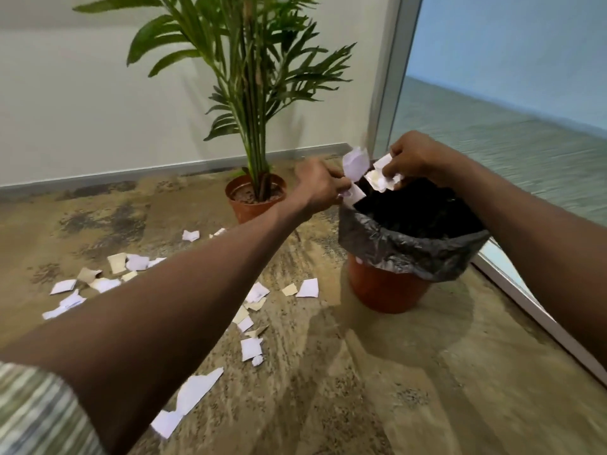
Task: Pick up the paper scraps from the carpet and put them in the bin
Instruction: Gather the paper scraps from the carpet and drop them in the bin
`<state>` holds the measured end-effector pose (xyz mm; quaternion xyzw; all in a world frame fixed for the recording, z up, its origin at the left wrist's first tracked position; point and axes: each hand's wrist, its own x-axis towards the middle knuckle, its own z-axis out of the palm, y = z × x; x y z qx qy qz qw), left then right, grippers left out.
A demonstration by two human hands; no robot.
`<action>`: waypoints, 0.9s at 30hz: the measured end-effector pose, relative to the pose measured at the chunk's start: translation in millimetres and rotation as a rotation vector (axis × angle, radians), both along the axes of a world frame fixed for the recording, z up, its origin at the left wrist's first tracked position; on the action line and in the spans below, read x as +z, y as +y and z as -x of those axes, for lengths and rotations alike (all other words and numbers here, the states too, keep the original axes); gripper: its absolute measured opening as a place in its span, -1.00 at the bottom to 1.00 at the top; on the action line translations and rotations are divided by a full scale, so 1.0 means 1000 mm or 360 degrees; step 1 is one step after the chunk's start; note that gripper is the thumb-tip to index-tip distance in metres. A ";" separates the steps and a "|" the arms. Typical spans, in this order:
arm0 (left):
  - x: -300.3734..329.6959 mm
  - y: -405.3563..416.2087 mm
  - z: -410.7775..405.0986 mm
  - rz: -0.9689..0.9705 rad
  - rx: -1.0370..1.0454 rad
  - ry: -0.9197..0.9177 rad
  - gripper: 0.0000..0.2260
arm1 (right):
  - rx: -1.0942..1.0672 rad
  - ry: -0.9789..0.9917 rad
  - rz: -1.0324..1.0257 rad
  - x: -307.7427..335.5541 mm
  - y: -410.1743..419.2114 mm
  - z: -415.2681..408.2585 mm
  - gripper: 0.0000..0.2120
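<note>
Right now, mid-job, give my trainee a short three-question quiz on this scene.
1. True or false: both hands hold scraps over the bin.
2. What lines the bin? A) black bag B) white cloth C) nothing
3. Are scraps left on the carpet?

Key:
1. True: the left hand and the right hand each grip scraps.
2. A: the black bag.
3. Yes, many scraps, mostly left of the bin.

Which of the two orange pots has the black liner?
The bin on the right, under both hands; a black bag folds over its rim. The other pot holds the palm plant.
</note>
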<state>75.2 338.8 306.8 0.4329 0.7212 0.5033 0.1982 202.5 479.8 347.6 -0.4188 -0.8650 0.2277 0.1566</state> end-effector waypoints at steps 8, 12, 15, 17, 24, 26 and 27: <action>0.001 0.031 -0.042 0.0186 -0.0285 -0.0192 -0.51 | -0.0106 -0.0367 0.0046 -0.013 0.014 -0.036 -0.78; -0.001 0.023 -0.037 0.0076 -0.0294 -0.0396 -0.59 | -0.0126 -0.0230 0.0123 -0.009 0.016 -0.036 -0.75; -0.002 0.007 -0.028 -0.0103 -0.0240 -0.0675 -0.70 | -0.0192 -0.0208 -0.0011 -0.009 0.013 -0.024 -0.78; -0.003 -0.005 -0.018 -0.0180 -0.0181 -0.0737 -0.74 | -0.0185 -0.0131 -0.0079 -0.009 0.005 -0.014 -0.82; -0.035 -0.059 0.047 -0.0026 0.0066 -0.0577 -0.82 | 0.0109 0.0206 -0.0144 -0.012 -0.034 0.041 -0.92; -0.053 -0.078 0.066 0.0097 0.0124 -0.0526 -0.87 | 0.0219 0.0254 -0.0146 -0.018 -0.047 0.062 -0.94; -0.063 -0.088 0.074 0.0164 0.0149 -0.0499 -0.90 | 0.0266 0.0269 -0.0131 -0.024 -0.053 0.074 -0.94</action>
